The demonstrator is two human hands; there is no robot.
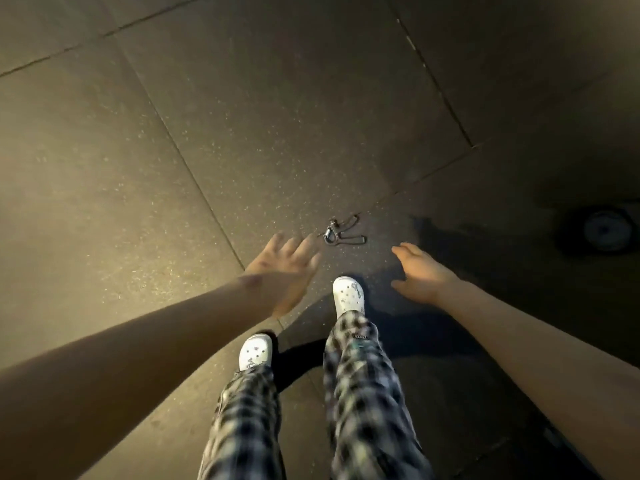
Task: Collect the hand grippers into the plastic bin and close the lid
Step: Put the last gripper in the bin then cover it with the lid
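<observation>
Both hands empty, fingers spread: left hand (287, 271), right hand (420, 271). Step: reaching for hand grippers (343, 230) on floor (138, 168). Next: crouch, grab; bin unseen.

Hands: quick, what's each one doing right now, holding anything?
Left hand: open, empty, near the hand grippers.
Right hand: open, empty.
</observation>
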